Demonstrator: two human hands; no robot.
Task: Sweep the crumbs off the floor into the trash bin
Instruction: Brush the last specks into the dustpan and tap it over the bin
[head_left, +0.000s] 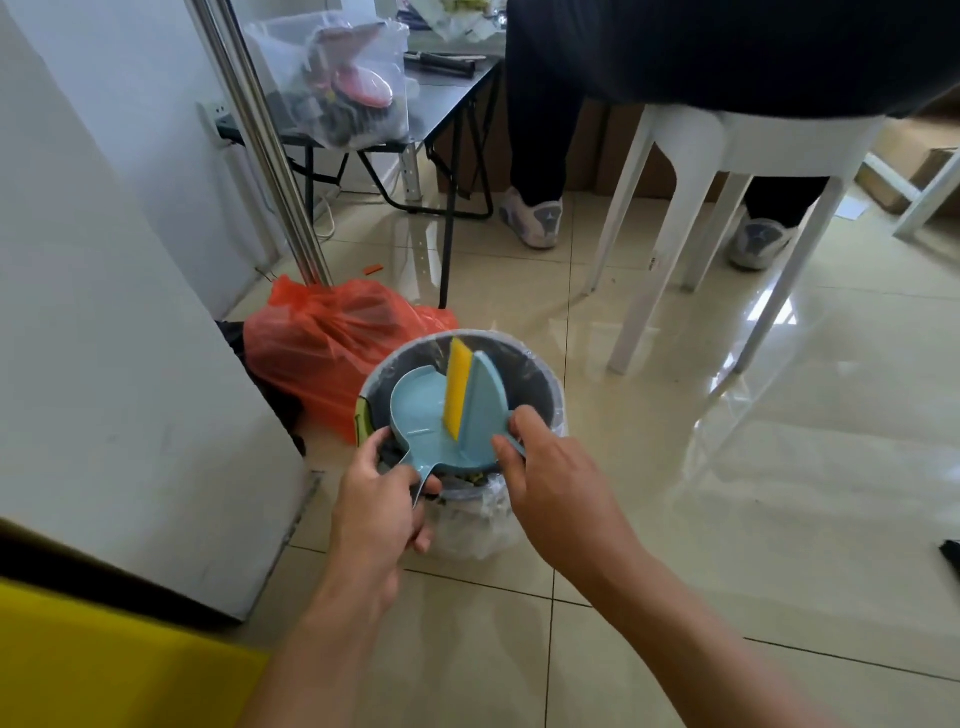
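A light blue dustpan (415, 410) is held over the grey trash bin (540, 384), which is lined with a clear plastic bag. My left hand (379, 504) grips the dustpan's handle at the bin's near rim. My right hand (545, 462) holds a small light blue hand brush (480, 400) with a yellow bristle strip (458, 387), standing on edge inside the pan. No crumbs show in the pan or on the tiles.
An orange plastic bag (322, 348) lies left of the bin beside a white cabinet (104, 364). A metal pole (260, 140) rises behind it. A person sits on a white plastic chair (737, 171) at the back right, feet on the glossy tiled floor (727, 493). A folding table (447, 104) stands behind.
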